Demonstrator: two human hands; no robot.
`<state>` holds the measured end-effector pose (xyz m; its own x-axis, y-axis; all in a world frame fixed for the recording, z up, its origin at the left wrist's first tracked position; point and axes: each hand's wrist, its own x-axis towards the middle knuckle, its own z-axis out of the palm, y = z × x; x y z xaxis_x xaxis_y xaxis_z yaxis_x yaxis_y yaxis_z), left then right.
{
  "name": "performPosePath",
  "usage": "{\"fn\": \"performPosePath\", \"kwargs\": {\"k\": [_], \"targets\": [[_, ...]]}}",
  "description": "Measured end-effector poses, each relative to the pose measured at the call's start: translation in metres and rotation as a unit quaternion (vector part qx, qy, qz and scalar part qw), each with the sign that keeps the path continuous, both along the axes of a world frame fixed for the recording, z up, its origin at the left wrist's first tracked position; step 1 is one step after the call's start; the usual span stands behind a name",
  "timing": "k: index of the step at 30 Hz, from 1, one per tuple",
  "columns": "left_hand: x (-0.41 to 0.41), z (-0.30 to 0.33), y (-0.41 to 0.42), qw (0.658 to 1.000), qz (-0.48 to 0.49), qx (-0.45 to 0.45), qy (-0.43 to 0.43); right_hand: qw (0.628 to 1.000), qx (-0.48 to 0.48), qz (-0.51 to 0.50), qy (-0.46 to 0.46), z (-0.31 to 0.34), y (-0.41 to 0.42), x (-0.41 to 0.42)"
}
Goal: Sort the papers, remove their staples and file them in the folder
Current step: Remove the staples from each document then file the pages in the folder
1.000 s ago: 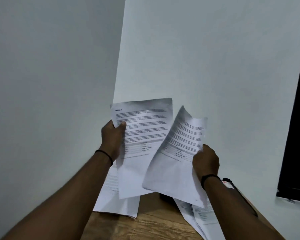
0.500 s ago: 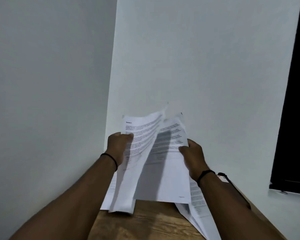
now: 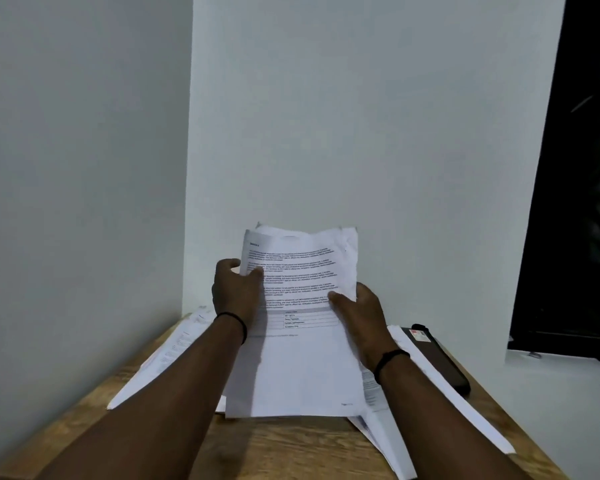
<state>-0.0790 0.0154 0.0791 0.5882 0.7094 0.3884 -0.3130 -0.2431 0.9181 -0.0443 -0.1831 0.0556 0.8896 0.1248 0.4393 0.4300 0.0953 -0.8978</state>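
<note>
A stack of printed papers (image 3: 298, 368) is held upright above the wooden table (image 3: 274, 448), its bottom edge near the tabletop. My left hand (image 3: 236, 292) grips the stack's left edge, thumb over the text. My right hand (image 3: 361, 317) holds the right edge, thumb on the front page. More loose papers lie flat on the table: one pile to the left (image 3: 167, 355) and one to the right (image 3: 430, 393). No staple or folder is clearly visible.
A dark flat object with a red-and-white label (image 3: 437, 355) lies at the table's right edge, beside the papers. White walls meet in a corner right behind the table. A dark window (image 3: 575, 202) is at the right.
The two separate sheaves held apart one second ago have been brought together into one stack. Both hands now hold it lower, close to the table.
</note>
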Motion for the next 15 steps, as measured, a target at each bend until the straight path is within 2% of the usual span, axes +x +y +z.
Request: {"fn": "performPosePath", "kwargs": {"k": [4,8,12,15], "targets": [[0.006,0.008,-0.003,0.994,-0.101,-0.01,-0.043,0.997,0.031,-0.064,0.006,0.01,-0.012,0.007],[0.001,0.02,-0.006,0.973,-0.212,-0.003,-0.089,0.996,0.078,-0.048,-0.021,0.021,-0.024,0.008],[-0.005,-0.018,-0.013,0.961,-0.272,-0.001,-0.059,0.998,0.069,0.002,-0.002,-0.026,-0.037,-0.002],[-0.003,-0.06,-0.013,0.96,-0.278,-0.019,-0.013,0.999,0.023,-0.025,0.017,-0.065,-0.039,-0.006]]}}
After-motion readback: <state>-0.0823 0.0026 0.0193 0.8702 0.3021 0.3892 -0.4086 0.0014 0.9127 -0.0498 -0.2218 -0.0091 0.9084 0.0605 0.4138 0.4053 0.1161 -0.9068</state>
